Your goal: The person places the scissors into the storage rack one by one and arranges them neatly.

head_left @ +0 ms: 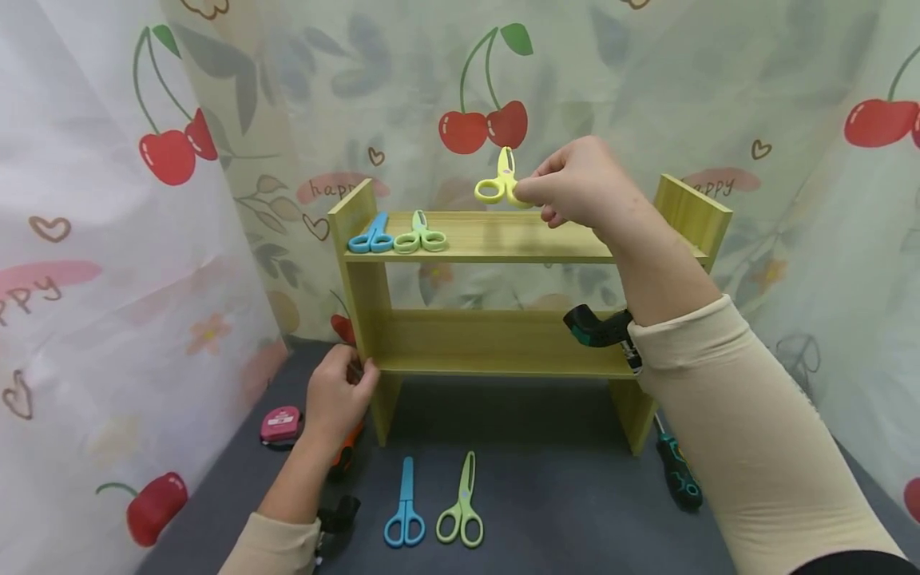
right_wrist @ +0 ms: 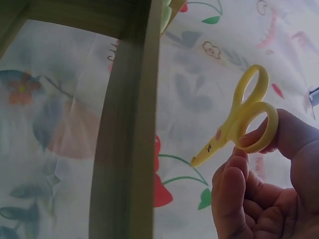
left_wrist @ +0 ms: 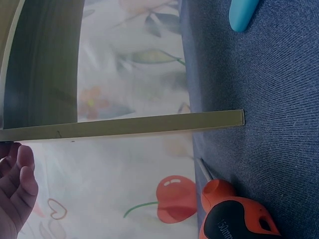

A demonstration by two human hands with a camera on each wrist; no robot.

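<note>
My right hand [head_left: 575, 184] pinches a pair of yellow scissors [head_left: 505, 185] by one handle loop, raised above the top board of a wooden shelf [head_left: 517, 259]. The blades point up in the head view. On the left of that board lie blue scissors [head_left: 372, 236] and pale green scissors [head_left: 420, 235]. My left hand [head_left: 338, 399] rests at the front edge of the shelf's left side panel [left_wrist: 149, 125], its fingers loosely bent on the outer side. Longer blue scissors [head_left: 406, 511] and green scissors [head_left: 461, 511] lie on the dark cloth in front.
A pink tape measure [head_left: 281, 425] sits left of my left forearm. An orange and black tool [left_wrist: 234, 214] lies beside the left panel, partly behind my arm. Right of the shelf lies a dark screwdriver [head_left: 677, 471]. Cherry-printed curtains [head_left: 402, 88] surround the table.
</note>
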